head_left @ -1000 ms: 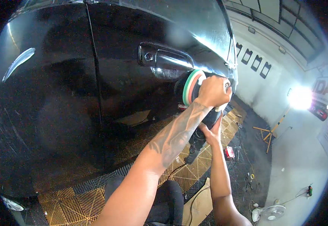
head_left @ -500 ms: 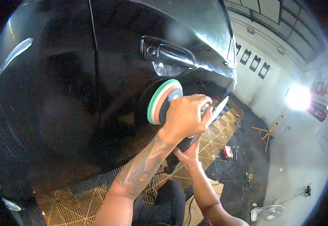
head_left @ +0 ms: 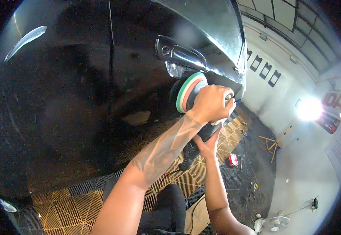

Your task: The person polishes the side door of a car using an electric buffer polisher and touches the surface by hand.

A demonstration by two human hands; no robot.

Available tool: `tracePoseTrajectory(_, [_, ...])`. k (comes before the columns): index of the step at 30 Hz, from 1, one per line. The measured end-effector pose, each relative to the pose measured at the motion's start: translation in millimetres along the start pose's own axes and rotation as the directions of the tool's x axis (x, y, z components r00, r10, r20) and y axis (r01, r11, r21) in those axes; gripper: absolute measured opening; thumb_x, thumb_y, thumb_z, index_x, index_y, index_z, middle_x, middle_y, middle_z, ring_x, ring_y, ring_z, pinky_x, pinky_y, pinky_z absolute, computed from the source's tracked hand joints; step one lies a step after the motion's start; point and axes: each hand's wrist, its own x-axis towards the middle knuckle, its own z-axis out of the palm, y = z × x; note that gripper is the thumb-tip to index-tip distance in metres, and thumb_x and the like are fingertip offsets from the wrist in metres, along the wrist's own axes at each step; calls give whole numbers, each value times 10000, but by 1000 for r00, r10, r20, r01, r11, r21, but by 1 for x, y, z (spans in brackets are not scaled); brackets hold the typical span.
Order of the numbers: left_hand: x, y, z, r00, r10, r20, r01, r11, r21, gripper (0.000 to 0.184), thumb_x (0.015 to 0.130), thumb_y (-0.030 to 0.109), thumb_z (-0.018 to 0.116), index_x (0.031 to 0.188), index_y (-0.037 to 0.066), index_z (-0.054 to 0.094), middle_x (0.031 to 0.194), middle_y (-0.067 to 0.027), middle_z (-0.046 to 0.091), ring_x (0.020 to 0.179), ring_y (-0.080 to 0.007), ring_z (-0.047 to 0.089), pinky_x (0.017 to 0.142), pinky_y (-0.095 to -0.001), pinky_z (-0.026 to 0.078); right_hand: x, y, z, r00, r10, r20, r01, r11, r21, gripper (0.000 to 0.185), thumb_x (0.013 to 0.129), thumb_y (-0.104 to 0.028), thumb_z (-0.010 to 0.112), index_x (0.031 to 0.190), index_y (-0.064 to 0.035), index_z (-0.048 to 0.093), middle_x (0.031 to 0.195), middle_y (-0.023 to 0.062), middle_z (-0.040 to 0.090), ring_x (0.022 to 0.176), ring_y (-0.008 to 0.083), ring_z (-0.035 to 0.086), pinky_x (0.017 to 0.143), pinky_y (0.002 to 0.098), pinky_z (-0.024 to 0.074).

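Note:
My left hand (head_left: 214,102), on the tattooed forearm, is closed over the head of a car polisher (head_left: 208,132). Lower down, my right hand (head_left: 209,146) grips the polisher's dark body. Its round foam pad (head_left: 184,96), with green, white and orange layers, is tilted close to the black car door (head_left: 80,98), just below the door handle (head_left: 184,56). Whether the pad touches the paint is hard to tell from this angle. Parts of the polisher are hidden behind my hands.
A bright work light (head_left: 310,109) stands on a yellow tripod (head_left: 273,143) at the right. Yellow and black grid tiles (head_left: 72,207) cover the floor. A small red box (head_left: 233,159) lies there, and a white fan (head_left: 277,224) is at the lower right.
Both hands have moved the polisher up and right along the door, bringing the pad nearer the handle's underside. The whole view has also shifted slightly.

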Motion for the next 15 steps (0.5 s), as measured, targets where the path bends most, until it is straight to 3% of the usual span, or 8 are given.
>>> tracePoseTrajectory(2, [10, -9, 17, 1000, 16, -11, -16, 1000, -2, 210, 778, 250, 670, 887, 81, 731, 850, -154, 711, 772, -339, 689, 717, -418, 549, 8, -2, -4, 1000, 6, -13, -6, 1000, -6, 1080, 677, -263, 836, 1483, -39, 153, 1389, 200, 401, 1263, 302, 438, 1056, 425, 361])
tracePoseTrajectory(5, [20, -17, 34, 999, -5, 53, 4, 1000, 25, 219, 772, 261, 669, 875, 80, 735, 816, -163, 707, 756, -347, 688, 710, -425, 548, 11, 9, -4, 995, 102, 0, -99, 969, 225, 1056, 688, -180, 818, 1493, -58, 144, 1389, 179, 403, 1253, 292, 445, 1060, 422, 359])
tracePoseTrajectory(10, [23, -21, 40, 986, -21, 165, 12, 999, 51, 206, 772, 258, 662, 873, 97, 741, 798, -167, 704, 746, -355, 685, 712, -432, 547, 7, 25, 5, 994, 74, -74, -58, 977, 207, 1079, 685, -99, 805, 1508, -91, 107, 1402, 158, 377, 1263, 280, 424, 1064, 430, 361])
tracePoseTrajectory(12, [18, -19, 33, 983, -33, 182, 23, 998, 57, 204, 773, 255, 660, 876, 99, 740, 799, -166, 704, 749, -356, 685, 713, -432, 547, -1, 15, 14, 987, 149, -56, -113, 902, 416, 1097, 677, -67, 801, 1512, -97, 89, 1409, 148, 364, 1272, 276, 408, 1063, 424, 361])
tracePoseTrajectory(13, [14, -17, 28, 979, -47, 198, 35, 997, 66, 202, 774, 253, 659, 880, 101, 740, 801, -165, 705, 752, -357, 684, 713, -433, 547, -4, 11, 17, 992, 121, -20, -101, 899, 427, 1039, 739, 25, 662, 1520, -103, -11, 1389, 143, 357, 1227, 247, 430, 1007, 394, 416])
tracePoseTrajectory(15, [7, -12, 18, 981, -46, 191, 35, 998, 59, 205, 773, 251, 659, 884, 99, 739, 805, -164, 706, 754, -356, 685, 712, -434, 546, -11, 12, 22, 992, 123, -31, -100, 905, 413, 1062, 701, -19, 731, 1508, -89, 45, 1390, 145, 362, 1237, 259, 423, 1031, 408, 389])
